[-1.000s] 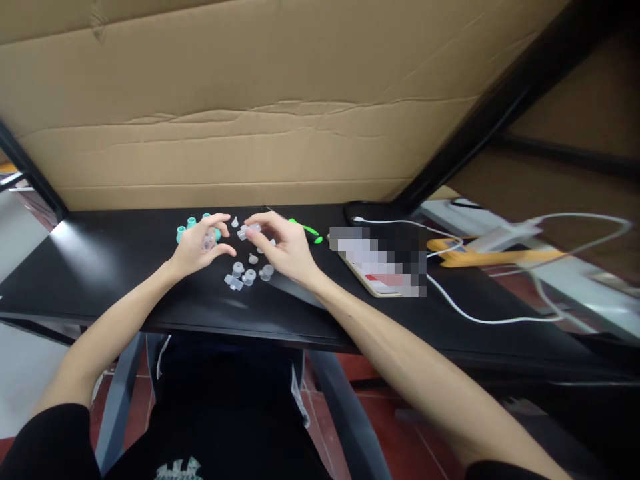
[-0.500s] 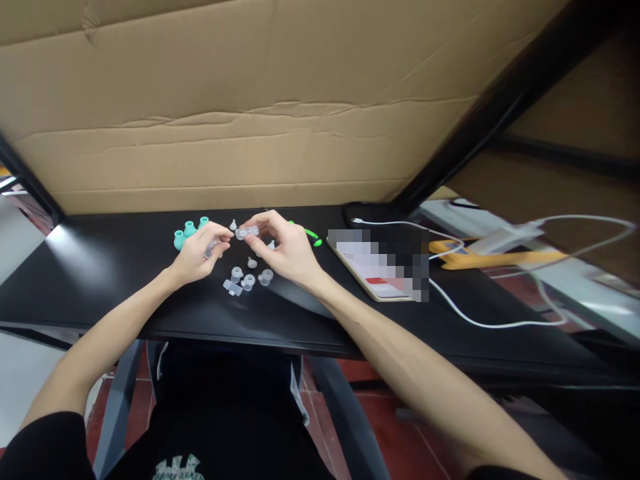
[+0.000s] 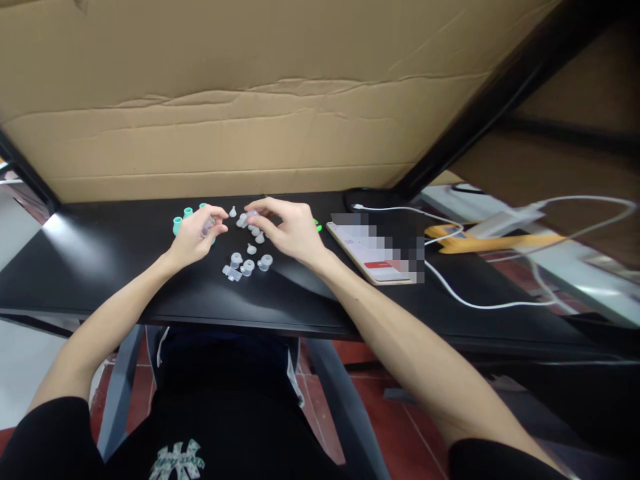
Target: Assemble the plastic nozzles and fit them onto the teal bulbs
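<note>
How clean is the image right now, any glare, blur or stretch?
Head view: bright glare at the left end of the black table, softer sheen nearer the person; head view: pixelation over the phone; head view: blur and stretch toward the right edge; head view: the clear piece in the right hand is indistinct.

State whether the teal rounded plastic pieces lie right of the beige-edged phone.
No, the teal pieces are by the left hand, left of the phone.

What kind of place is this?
Probably a little workspace: a black table with a tall cardboard wall behind it, and small clear parts near someone's hands.
</note>
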`<state>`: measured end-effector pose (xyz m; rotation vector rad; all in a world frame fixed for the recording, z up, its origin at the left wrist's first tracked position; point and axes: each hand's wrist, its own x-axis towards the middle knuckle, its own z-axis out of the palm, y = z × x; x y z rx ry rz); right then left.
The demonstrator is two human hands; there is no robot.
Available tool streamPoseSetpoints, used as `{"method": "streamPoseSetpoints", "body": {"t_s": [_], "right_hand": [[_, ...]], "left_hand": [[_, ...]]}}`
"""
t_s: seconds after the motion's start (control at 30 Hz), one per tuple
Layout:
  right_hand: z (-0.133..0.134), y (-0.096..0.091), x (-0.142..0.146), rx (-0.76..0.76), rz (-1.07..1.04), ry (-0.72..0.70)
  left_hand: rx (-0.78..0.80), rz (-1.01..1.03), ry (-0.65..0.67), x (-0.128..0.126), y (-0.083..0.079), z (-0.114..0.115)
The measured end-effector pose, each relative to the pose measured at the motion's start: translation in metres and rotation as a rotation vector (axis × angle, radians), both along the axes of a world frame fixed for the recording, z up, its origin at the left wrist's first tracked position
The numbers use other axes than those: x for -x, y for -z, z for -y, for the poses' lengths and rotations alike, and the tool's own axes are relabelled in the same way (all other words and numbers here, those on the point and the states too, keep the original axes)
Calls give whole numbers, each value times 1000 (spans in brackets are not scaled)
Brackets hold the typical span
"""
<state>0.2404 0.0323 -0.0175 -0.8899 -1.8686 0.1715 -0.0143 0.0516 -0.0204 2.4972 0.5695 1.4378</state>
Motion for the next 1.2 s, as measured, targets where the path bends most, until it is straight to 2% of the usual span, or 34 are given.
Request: {"method": "streamPoseSetpoints", "body": {"t_s": [0.07,0.2,0.33,0.43,0.5,0.6,0.7,0.77,0.9,1.07,1.2], "right_hand": [[5,-2,2,25,-24,-32],[16,-7,8,26,-27,-126],[25,-9,14,34,-49,-187],[27,-11,12,93,-19,-179],[24,-12,8,120,56,-127],[16,-10,-1,117,289,-52],[7,-4,-6,181,530,-32],[5,0,-6,247,588,-36],[3,5,-2,290,572,-42],[2,6,-1,339,526,-7],[1,5,-1,327,404,-27]], "left_hand": [[-38,-65,-38,-2,0,2],[5,-142,-30,-6,1,9],[-16,-158,-34,-7,-2,14],[-88,-129,-39,-6,-5,16],[-124,-104,-49,-6,-7,17],[-125,-104,-69,-6,-7,18],[-110,-137,-74,-5,-6,20],[-118,-143,-58,-4,-5,20],[-125,-135,-40,-4,-5,19],[-40,-148,-78,-3,-5,16],[-44,-137,-76,-2,-3,11]]}}
